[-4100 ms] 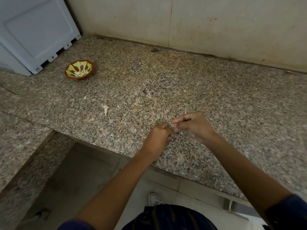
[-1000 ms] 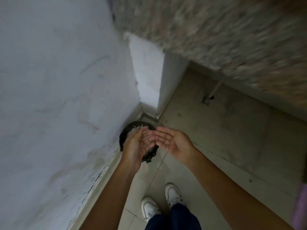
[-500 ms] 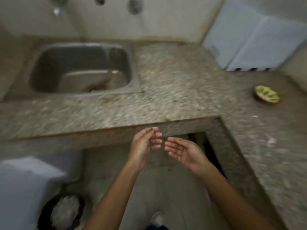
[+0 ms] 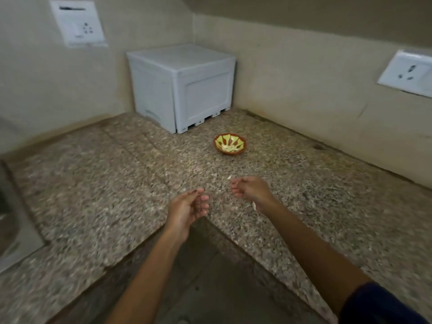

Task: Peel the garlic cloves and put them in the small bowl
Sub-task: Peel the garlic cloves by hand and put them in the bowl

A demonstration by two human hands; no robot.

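The small bowl, brown outside with a yellow-green pattern inside, stands on the granite counter near the back corner, with pale pieces inside it. My left hand hovers above the counter's inner corner, fingers loosely curled, holding nothing. Further right, my right hand hangs over the counter with loosely curled fingers and holds nothing. A pale scrap of garlic skin lies by my right wrist, and a smaller scrap lies just beyond my right fingers.
A white plastic box stands in the back corner behind the bowl. Wall sockets sit at upper left and at far right. A sink edge shows at far left. The counter is L-shaped around the floor gap.
The view swung from a bin on the floor, past the sink, back to the counter corner with the bowl. Both hands came apart and now hang loosely curled over the counter.
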